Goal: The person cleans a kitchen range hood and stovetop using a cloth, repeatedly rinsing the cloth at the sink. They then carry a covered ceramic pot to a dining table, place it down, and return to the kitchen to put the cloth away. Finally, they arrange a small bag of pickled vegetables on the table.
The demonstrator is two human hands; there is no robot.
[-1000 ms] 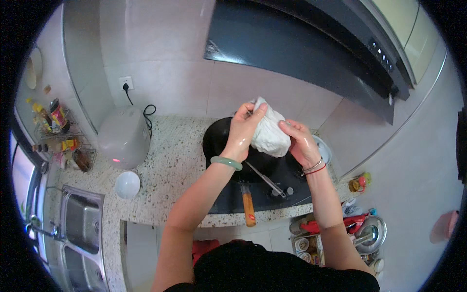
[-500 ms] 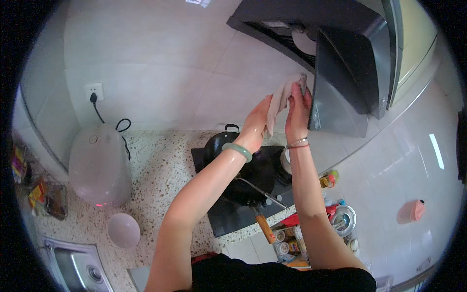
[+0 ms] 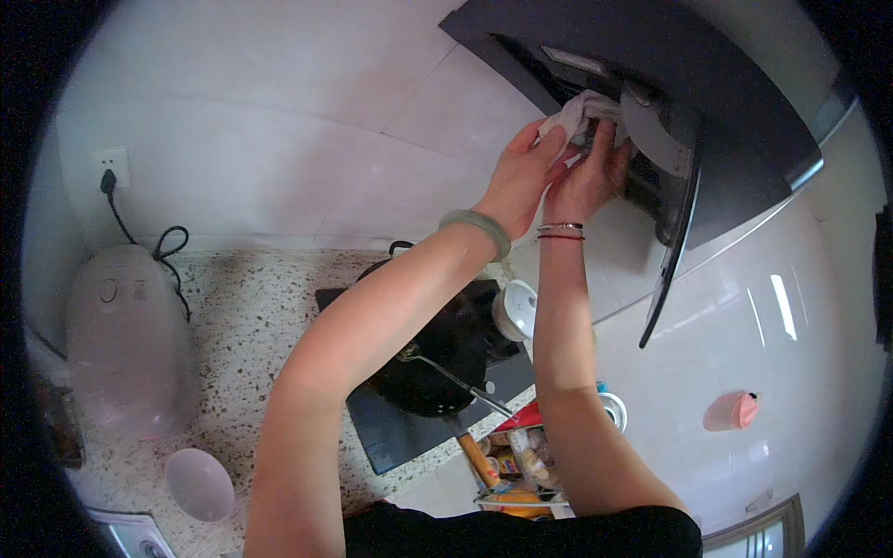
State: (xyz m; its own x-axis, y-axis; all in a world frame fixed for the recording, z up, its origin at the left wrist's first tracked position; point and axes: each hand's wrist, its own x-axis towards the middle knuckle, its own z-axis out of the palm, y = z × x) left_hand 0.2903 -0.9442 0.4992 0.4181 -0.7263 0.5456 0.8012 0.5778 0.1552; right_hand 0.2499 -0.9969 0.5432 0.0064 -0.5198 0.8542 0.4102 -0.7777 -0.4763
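A pale, crumpled cloth (image 3: 579,110) is pressed up against the underside of the dark range hood (image 3: 735,84), near a round grey part (image 3: 654,130). My left hand (image 3: 523,175), a green bangle on its wrist, grips the left end of the cloth. Close beside it, my right hand (image 3: 588,181) is raised with bent fingers against the same cloth; some fingertips are hidden in the hood's shadow. The hood's glossy front panel (image 3: 672,265) stands swung out to the right of my right hand.
Below my arms a black wok (image 3: 423,386) with a wooden handle and a metal ladle (image 3: 456,377) sits on the dark cooktop (image 3: 391,446). Near it stands a white bowl (image 3: 514,312). On the speckled counter are a whitish appliance (image 3: 130,344), another bowl (image 3: 199,484) and a sink (image 3: 126,535).
Both hands have moved up with the cloth, from beside the hood to its underside. The view has shifted, so the counter things appear farther left and the hood panel looks more edge-on.
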